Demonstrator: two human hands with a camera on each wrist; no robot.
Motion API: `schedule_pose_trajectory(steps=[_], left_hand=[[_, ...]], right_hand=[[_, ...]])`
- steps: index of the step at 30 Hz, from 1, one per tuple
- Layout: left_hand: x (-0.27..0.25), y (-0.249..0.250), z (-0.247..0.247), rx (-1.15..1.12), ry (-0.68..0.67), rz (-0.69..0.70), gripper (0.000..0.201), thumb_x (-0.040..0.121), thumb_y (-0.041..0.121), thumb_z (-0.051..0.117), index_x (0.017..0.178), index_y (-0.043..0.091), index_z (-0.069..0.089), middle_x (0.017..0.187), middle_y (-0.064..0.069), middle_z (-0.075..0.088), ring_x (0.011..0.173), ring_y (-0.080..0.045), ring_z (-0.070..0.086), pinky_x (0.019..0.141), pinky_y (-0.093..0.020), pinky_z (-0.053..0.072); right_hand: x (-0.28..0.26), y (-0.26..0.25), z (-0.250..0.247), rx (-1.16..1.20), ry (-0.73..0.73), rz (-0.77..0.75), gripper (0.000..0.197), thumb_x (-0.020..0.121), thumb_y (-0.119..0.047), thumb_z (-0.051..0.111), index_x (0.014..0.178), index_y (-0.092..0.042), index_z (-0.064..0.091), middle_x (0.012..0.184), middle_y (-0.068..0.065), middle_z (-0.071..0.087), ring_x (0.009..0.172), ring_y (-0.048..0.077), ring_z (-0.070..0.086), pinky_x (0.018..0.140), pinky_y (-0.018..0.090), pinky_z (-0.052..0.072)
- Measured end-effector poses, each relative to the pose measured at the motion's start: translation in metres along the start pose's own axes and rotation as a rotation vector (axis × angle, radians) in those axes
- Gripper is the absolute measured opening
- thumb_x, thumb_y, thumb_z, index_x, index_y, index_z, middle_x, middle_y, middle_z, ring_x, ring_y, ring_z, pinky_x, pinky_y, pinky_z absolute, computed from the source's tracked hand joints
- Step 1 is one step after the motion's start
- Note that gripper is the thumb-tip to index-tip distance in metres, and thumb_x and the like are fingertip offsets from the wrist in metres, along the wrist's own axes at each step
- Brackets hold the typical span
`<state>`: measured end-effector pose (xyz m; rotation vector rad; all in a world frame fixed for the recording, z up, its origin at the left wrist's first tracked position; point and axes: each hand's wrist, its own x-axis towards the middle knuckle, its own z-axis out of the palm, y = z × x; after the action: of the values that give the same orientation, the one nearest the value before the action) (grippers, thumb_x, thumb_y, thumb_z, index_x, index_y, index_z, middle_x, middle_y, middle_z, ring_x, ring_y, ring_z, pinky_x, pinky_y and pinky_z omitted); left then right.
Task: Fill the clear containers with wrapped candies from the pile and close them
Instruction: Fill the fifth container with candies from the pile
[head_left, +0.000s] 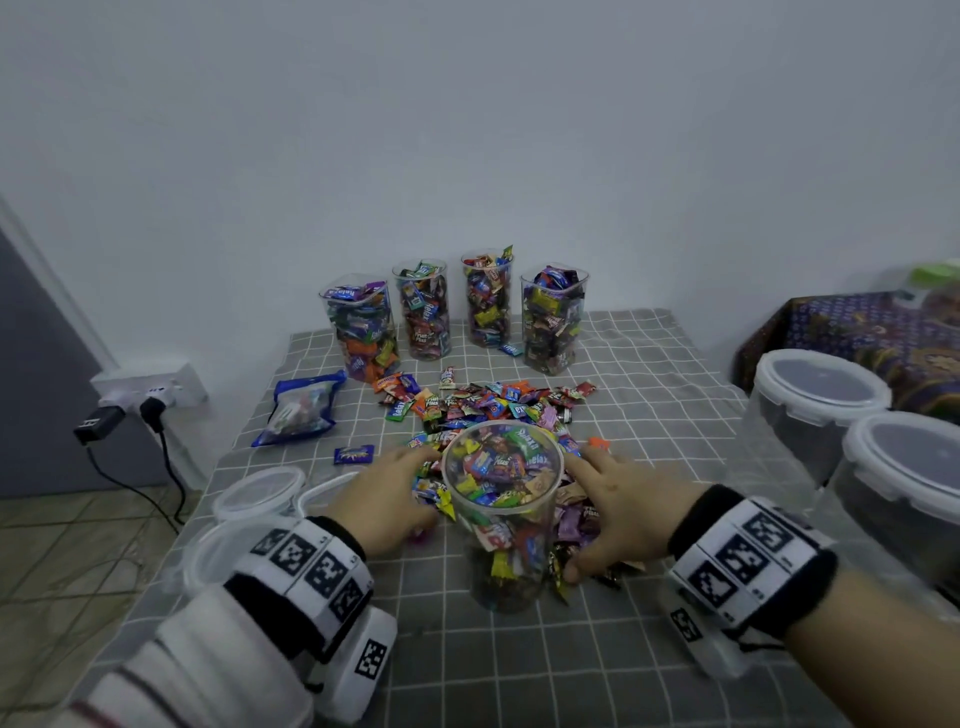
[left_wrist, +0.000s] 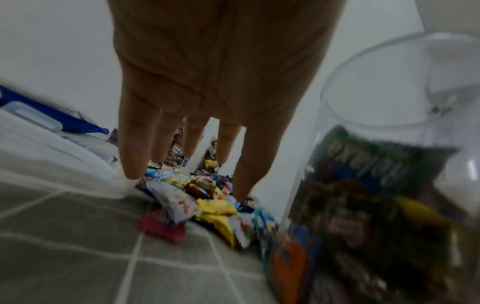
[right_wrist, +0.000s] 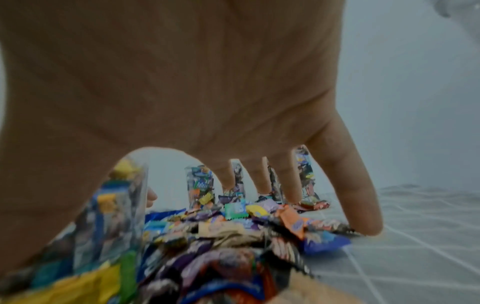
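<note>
Checked tablecloth (head_left: 649, 364), hands (head_left: 387, 499) spread flanking container (head_left: 501, 499), candy pile (head_left: 488, 405) behind

The light is dim, soft and a bit blue. Shadows are faint. The head picture bends at its edges, and its corners look smeary. Both wrist pictures are blurry, and the jar (left_wrist: 376, 185) up close is very fuzzy.

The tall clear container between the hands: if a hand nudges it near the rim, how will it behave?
The container is tall, narrow and upright, so a push near the rim would probably tip it. It looks nearly full of candies, so likely fairly heavy. With no lid on, a tip would likely spill them onto the tablecloth.
</note>
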<state>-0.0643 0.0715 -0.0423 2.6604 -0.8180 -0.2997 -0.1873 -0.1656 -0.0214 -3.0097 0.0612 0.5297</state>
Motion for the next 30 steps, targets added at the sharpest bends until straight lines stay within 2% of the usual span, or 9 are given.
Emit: schedule_pose_trajectory(steps=[2, 5, 9, 11, 14, 17, 21, 24, 30], left_hand=[[0.011, -0.004, 0.016, 0.059, -0.039, 0.037, 0.076, 0.076, 0.041, 0.070, 0.142, 0.039, 0.032, 0.149, 0.001, 0.034, 0.127, -0.020, 0.045, 0.103, -0.040, 0.042], [0.026, -0.014, 0.036, 0.174, -0.090, 0.050, 0.093, 0.070, 0.049, 0.067, 0.144, 0.048, 0.011, 0.157, -0.003, 0.018, 0.129, -0.029, 0.045, 0.101, -0.046, 0.044], [0.038, -0.024, 0.046, 0.261, -0.101, 0.054, 0.091, 0.081, 0.035, 0.063, 0.147, 0.044, 0.001, 0.159, -0.007, 0.010, 0.130, -0.030, 0.045, 0.102, -0.045, 0.044], [0.040, -0.025, 0.045, 0.277, -0.123, 0.066, 0.081, 0.084, 0.031, 0.060, 0.147, 0.043, 0.010, 0.158, -0.007, 0.015, 0.128, -0.030, 0.047, 0.101, -0.044, 0.044], [0.038, -0.019, 0.042, 0.288, -0.130, 0.084, 0.048, 0.088, 0.028, 0.055, 0.132, 0.043, 0.042, 0.146, -0.002, 0.040, 0.115, -0.024, 0.056, 0.093, -0.042, 0.050], [0.036, -0.013, 0.042, 0.321, -0.133, 0.096, 0.032, 0.089, 0.023, 0.053, 0.120, 0.031, 0.058, 0.127, 0.001, 0.056, 0.110, -0.022, 0.058, 0.093, -0.040, 0.050], [0.035, -0.007, 0.040, 0.299, -0.115, 0.079, 0.026, 0.087, 0.021, 0.054, 0.110, 0.025, 0.065, 0.114, 0.001, 0.065, 0.103, -0.020, 0.061, 0.090, -0.038, 0.052], [0.032, 0.000, 0.036, 0.303, -0.097, 0.057, 0.025, 0.087, 0.020, 0.052, 0.108, 0.022, 0.066, 0.109, -0.001, 0.066, 0.100, -0.023, 0.062, 0.087, -0.038, 0.053], [0.027, 0.003, 0.030, 0.256, -0.075, 0.055, 0.024, 0.085, 0.031, 0.054, 0.103, 0.024, 0.069, 0.105, 0.002, 0.068, 0.096, -0.021, 0.064, 0.084, -0.037, 0.054]], right_hand=[[0.009, -0.004, 0.008, -0.033, -0.047, 0.017, 0.128, 0.056, -0.077, 0.066, 0.150, -0.026, -0.005, 0.157, 0.002, 0.002, 0.143, 0.028, 0.010, 0.112, 0.051, 0.027], [0.019, -0.011, 0.018, -0.062, -0.074, 0.017, 0.127, 0.055, -0.078, 0.065, 0.149, -0.027, -0.003, 0.157, 0.004, 0.002, 0.142, 0.034, 0.010, 0.110, 0.054, 0.027], [0.027, -0.014, 0.019, -0.086, -0.072, 0.011, 0.116, 0.061, -0.068, 0.070, 0.149, -0.028, 0.005, 0.152, 0.006, 0.014, 0.135, 0.037, 0.022, 0.108, 0.052, 0.032], [0.031, -0.011, 0.020, -0.091, -0.057, 0.020, 0.107, 0.065, -0.066, 0.068, 0.148, -0.031, 0.011, 0.150, 0.008, 0.022, 0.131, 0.036, 0.030, 0.106, 0.050, 0.035], [0.034, -0.007, 0.017, -0.112, -0.039, 0.031, 0.091, 0.072, -0.062, 0.066, 0.145, -0.031, 0.023, 0.145, 0.007, 0.031, 0.127, 0.033, 0.037, 0.105, 0.046, 0.037], [0.037, -0.008, 0.015, -0.125, -0.018, 0.008, 0.074, 0.076, -0.054, 0.066, 0.139, -0.026, 0.038, 0.138, 0.008, 0.041, 0.121, 0.031, 0.045, 0.102, 0.042, 0.041], [0.042, -0.010, 0.016, -0.062, 0.025, -0.017, 0.050, 0.087, -0.036, 0.060, 0.134, -0.028, 0.045, 0.132, 0.007, 0.046, 0.114, 0.028, 0.052, 0.095, 0.041, 0.047], [0.043, -0.010, 0.014, -0.058, 0.056, -0.024, 0.043, 0.091, -0.024, 0.053, 0.134, -0.028, 0.048, 0.130, 0.007, 0.048, 0.115, 0.027, 0.053, 0.095, 0.039, 0.047], [0.046, -0.008, 0.015, -0.048, 0.102, -0.042, 0.033, 0.092, -0.018, 0.051, 0.124, -0.025, 0.056, 0.125, 0.006, 0.052, 0.110, 0.026, 0.056, 0.091, 0.037, 0.050]])
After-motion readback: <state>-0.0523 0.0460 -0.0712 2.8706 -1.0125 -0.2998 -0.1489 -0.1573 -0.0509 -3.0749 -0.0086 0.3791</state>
